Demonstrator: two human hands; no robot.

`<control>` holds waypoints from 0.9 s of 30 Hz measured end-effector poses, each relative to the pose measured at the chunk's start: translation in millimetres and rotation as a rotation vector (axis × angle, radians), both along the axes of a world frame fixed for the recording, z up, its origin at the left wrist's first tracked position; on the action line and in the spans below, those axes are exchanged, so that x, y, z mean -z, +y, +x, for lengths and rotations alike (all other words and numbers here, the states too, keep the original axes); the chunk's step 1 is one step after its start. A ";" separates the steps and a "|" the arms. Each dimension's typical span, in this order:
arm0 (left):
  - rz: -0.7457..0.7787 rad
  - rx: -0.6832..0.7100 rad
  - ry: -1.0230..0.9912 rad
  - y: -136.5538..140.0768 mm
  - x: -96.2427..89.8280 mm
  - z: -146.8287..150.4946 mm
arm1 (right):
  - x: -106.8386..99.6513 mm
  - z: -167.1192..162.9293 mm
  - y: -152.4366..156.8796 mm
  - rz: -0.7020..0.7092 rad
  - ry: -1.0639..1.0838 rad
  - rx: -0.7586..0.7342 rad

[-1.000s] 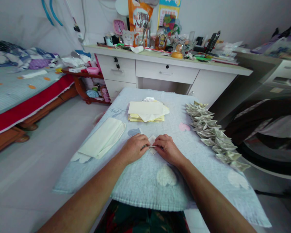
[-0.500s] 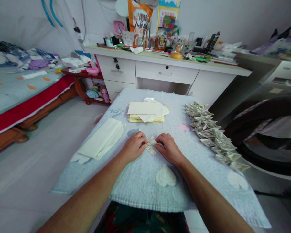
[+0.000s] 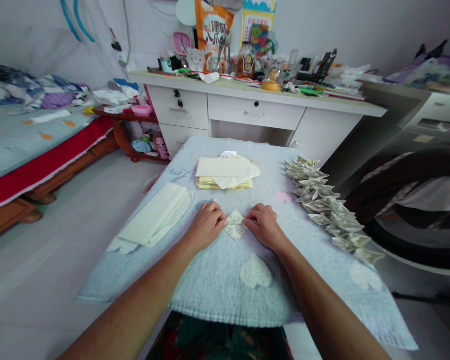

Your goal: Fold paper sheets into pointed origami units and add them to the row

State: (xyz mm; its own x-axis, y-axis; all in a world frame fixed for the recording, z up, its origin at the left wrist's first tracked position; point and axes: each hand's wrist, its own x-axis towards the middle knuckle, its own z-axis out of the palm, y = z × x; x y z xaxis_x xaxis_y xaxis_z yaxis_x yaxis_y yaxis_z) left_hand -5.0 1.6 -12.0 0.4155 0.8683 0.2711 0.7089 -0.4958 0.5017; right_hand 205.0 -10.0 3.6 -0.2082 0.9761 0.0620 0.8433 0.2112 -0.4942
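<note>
A small folded paper square [image 3: 235, 226] with printed marks lies on the cloth, one corner pointing toward me. My left hand [image 3: 209, 223] pinches its left corner between thumb and fingers. At the opposite corner, my right hand [image 3: 263, 223] has its thumb and fingertips closed on the paper. Behind the square is a stack of cream and yellow paper sheets [image 3: 225, 168]. Left of my left hand lies a folded pale sheet bundle [image 3: 155, 214]. Rows of folded paper pieces with pointed tips [image 3: 324, 207] stand along the right side.
The light blue cloth [image 3: 210, 295] covers the table under my hands. A white desk [image 3: 255, 112] crowded with jars, bags and small items stands behind it. To the right is a washing machine [image 3: 435, 130]; a bed [image 3: 41, 145] is at the left.
My right hand has shifted slightly right, away from the paper's middle. The paper square now shows flat and uncovered between both hands.
</note>
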 end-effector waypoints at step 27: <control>0.045 -0.208 0.230 -6.4 1.2 10.7 | 4.2 -11.5 -4.7 0.059 -0.283 0.078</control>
State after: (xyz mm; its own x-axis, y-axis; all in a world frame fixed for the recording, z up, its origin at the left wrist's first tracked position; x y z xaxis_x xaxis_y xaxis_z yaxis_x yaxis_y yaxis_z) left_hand 5.7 -4.7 -13.2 0.2854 0.9302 0.2309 0.8897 -0.3467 0.2971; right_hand 193.6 -14.6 -0.6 -0.1500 0.9863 0.0689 0.9607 0.1618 -0.2257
